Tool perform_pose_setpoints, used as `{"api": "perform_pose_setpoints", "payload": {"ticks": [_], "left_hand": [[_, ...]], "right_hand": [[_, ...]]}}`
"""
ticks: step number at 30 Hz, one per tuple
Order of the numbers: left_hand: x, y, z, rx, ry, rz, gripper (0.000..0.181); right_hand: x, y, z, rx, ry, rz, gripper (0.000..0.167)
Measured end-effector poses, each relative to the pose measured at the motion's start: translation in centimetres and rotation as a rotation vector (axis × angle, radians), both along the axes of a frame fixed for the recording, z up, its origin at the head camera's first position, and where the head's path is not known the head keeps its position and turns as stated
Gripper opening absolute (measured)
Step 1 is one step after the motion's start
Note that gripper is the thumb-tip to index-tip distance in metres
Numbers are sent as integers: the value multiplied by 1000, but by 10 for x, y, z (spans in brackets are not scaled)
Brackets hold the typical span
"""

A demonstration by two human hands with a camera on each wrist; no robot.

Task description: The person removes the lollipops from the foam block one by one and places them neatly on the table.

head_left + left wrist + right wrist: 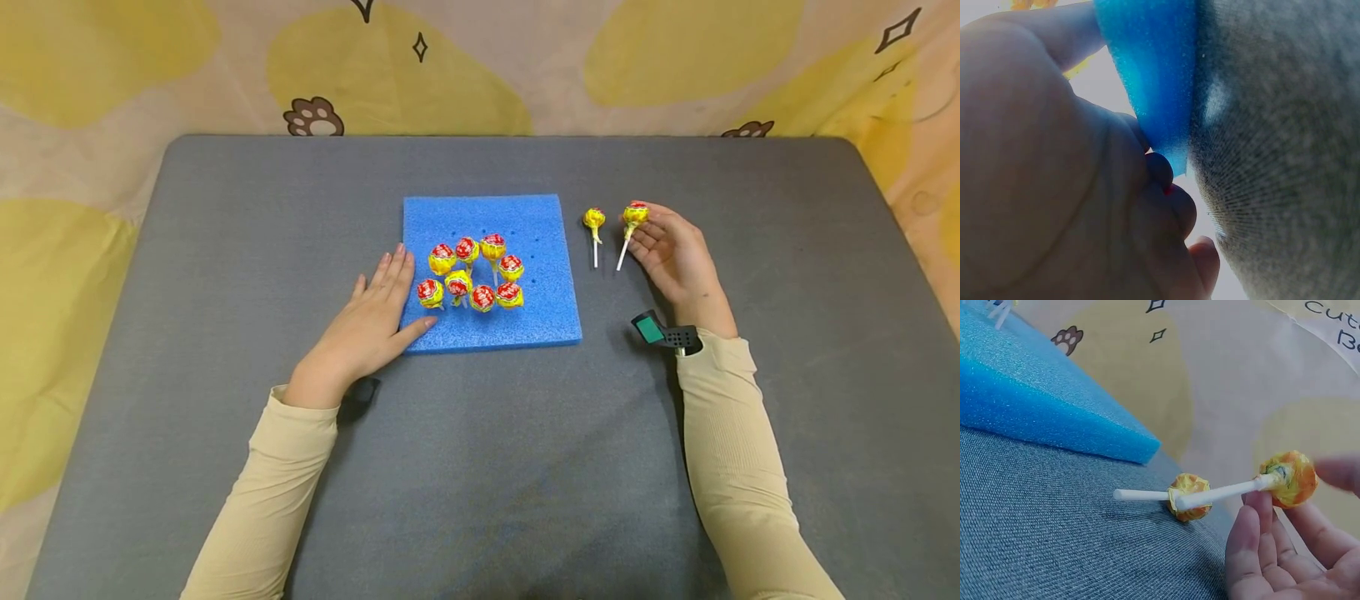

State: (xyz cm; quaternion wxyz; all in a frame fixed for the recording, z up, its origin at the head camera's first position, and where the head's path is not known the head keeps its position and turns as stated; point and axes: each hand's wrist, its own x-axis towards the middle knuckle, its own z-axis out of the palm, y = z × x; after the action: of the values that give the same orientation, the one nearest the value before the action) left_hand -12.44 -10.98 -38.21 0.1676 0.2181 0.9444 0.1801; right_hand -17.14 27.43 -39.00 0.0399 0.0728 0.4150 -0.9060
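Observation:
My right hand pinches a lollipop in a yellow and red wrapper by its candy head, with the white stick slanting down and left. In the right wrist view this lollipop is off the table, its stick pointing left. Just left of it, a second lollipop lies on the table. My left hand rests with straight, spread fingers on the left edge of a blue foam block. Several lollipops stand in the foam by their sticks, grouped around its middle.
Small dark holes show in the foam's right and back parts. A grey cloth covers the table. Behind the table's far edge hangs a patterned yellow and cream curtain.

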Motion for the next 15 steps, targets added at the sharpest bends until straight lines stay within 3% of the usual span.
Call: {"api": "perform_pose_setpoints", "payload": {"ticks": [5,15], "left_hand": [[0,0,-1,-2,1,0,86],[0,1,-1,-6,-3,4,86]], "right_hand": [[0,0,-2,50,8,13,14],[-2,-6,-5,391,32,-59,15]]}}
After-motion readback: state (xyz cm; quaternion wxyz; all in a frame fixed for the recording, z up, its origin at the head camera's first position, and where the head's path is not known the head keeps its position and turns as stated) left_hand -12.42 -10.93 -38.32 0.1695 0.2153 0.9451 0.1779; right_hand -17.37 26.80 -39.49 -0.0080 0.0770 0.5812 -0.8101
